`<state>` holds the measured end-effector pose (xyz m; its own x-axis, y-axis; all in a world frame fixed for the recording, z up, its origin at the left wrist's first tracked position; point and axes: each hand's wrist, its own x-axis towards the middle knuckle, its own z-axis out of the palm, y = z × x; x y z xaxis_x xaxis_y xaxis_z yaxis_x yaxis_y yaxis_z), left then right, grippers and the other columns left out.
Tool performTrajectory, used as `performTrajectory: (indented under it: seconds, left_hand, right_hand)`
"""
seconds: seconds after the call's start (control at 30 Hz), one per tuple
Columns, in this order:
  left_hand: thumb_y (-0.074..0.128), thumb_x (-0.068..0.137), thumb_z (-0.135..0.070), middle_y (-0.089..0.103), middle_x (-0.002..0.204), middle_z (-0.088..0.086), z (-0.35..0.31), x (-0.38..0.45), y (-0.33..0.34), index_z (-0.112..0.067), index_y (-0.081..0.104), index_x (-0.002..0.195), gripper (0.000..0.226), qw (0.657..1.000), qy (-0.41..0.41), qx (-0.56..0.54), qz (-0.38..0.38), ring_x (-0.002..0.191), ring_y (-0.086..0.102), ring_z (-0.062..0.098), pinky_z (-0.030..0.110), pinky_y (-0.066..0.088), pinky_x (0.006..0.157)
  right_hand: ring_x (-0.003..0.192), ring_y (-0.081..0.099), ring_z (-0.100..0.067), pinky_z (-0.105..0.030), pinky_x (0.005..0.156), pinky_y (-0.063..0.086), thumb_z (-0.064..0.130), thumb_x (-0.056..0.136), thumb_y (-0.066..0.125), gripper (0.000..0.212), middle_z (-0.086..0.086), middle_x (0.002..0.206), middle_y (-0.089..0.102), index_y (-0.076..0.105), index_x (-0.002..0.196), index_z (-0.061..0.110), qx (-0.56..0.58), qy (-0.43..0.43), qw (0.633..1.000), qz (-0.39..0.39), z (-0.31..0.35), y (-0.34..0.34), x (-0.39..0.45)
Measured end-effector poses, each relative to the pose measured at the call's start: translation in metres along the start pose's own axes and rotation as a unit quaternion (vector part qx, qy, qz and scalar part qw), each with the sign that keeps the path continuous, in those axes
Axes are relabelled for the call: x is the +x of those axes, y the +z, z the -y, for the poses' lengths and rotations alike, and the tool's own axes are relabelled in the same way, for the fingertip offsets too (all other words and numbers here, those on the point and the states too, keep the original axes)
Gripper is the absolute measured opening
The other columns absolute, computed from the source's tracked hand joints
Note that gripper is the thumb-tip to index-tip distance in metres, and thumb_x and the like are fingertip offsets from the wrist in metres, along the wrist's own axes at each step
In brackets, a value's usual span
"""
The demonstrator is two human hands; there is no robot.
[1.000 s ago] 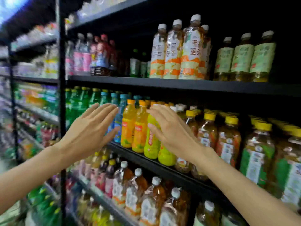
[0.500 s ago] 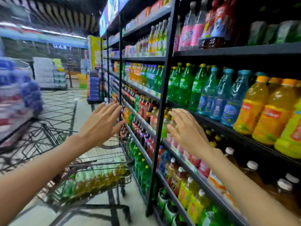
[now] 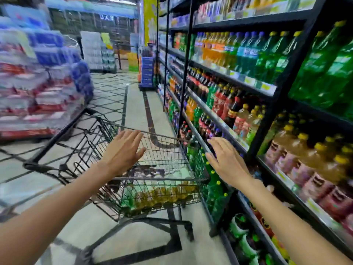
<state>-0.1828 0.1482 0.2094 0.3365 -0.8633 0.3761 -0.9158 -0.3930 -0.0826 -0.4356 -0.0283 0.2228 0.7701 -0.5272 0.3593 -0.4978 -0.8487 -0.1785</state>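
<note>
A black wire shopping cart (image 3: 162, 179) stands in the aisle in front of me, with several yellow-amber bottles (image 3: 164, 197) lying in its basket. My left hand (image 3: 122, 152) hovers flat above the cart's near end, fingers straight, holding nothing. My right hand (image 3: 226, 161) is also flat and empty, raised between the cart's right rim and the drink shelves (image 3: 214, 115). Both forearms reach forward from the bottom corners.
Black shelving with green, orange, red and amber drink bottles (image 3: 324, 77) runs along the right. Stacked shrink-wrapped packs (image 3: 38, 83) rise on the left, blurred. The tiled aisle floor (image 3: 137, 108) runs ahead to a blue crate stack (image 3: 147, 71).
My view has swung left from the bottle shelf to the aisle and down onto the cart. Both hands stayed flat and empty and now hover over the cart.
</note>
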Motion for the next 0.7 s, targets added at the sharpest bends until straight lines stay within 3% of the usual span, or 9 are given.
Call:
performTrajectory:
  seconds: [0.13,0.27,0.4,0.47,0.57,0.63,0.7]
  left_hand:
    - [0.040,0.094,-0.043,0.054,0.134,0.015,0.027,0.019,0.042,-0.003,0.048,0.133,0.057,0.999,-0.024,0.020,0.021,0.123,0.052,0.027,0.043,0.036,0.109]
    - [0.034,0.092,-0.045,0.055,0.133,0.014,0.054,0.048,0.091,-0.004,0.048,0.133,0.060,0.996,-0.062,0.009,0.063,0.122,0.053,0.025,0.038,0.035,0.107]
    - [0.037,0.096,-0.044,0.051,0.136,0.009,0.081,0.078,0.141,-0.008,0.040,0.139,0.056,0.985,-0.123,-0.020,0.120,0.125,0.049,0.022,0.034,0.034,0.110]
    - [0.037,0.097,-0.044,0.054,0.129,0.007,0.091,0.089,0.168,-0.009,0.042,0.135,0.052,0.976,-0.160,-0.038,0.143,0.118,0.053,0.020,0.031,0.041,0.103]
    - [0.036,0.098,-0.041,0.058,0.115,0.008,0.106,0.099,0.212,-0.010,0.048,0.121,0.040,0.953,-0.220,-0.076,0.194,0.094,0.058,0.017,0.023,0.049,0.077]
    - [0.036,0.099,-0.039,0.058,0.113,0.010,0.116,0.105,0.246,-0.010,0.048,0.114,0.034,0.933,-0.253,-0.102,0.234,0.093,0.059,0.022,0.030,0.049,0.075]
    - [0.038,0.100,-0.037,0.055,0.123,0.015,0.126,0.107,0.289,-0.008,0.045,0.124,0.038,0.909,-0.278,-0.133,0.282,0.110,0.055,0.030,0.037,0.044,0.088]
  right_hand:
    - [0.134,0.034,-0.025,-0.030,0.112,0.017,0.028,0.097,0.046,0.046,-0.011,0.139,0.044,0.043,0.135,0.003,0.043,-0.007,0.999,0.032,-0.007,0.056,0.053]
    - [0.136,0.028,-0.019,-0.027,0.113,0.014,0.025,0.098,0.044,0.046,-0.008,0.143,0.039,0.038,0.139,0.006,0.065,-0.017,0.994,0.084,-0.019,0.120,0.109]
    - [0.138,0.024,-0.021,-0.031,0.116,0.015,0.025,0.099,0.042,0.047,-0.009,0.146,0.035,0.034,0.141,0.007,0.103,-0.007,0.983,0.154,-0.027,0.181,0.164]
    - [0.140,0.020,-0.021,-0.031,0.115,0.011,0.026,0.100,0.040,0.047,-0.008,0.148,0.032,0.032,0.142,0.007,0.114,-0.005,0.974,0.196,-0.028,0.211,0.187]
    - [0.141,0.021,-0.022,-0.030,0.114,0.012,0.027,0.100,0.037,0.048,-0.007,0.148,0.031,0.030,0.143,0.006,0.124,-0.006,0.964,0.236,-0.027,0.255,0.214]
    - [0.141,0.020,-0.022,-0.029,0.114,0.012,0.030,0.100,0.036,0.049,-0.006,0.148,0.030,0.028,0.143,0.008,0.115,-0.009,0.957,0.265,-0.025,0.286,0.227]
    - [0.142,0.016,-0.018,-0.027,0.114,0.008,0.030,0.101,0.034,0.050,-0.006,0.151,0.027,0.025,0.145,0.009,0.113,-0.001,0.947,0.300,-0.022,0.315,0.238]
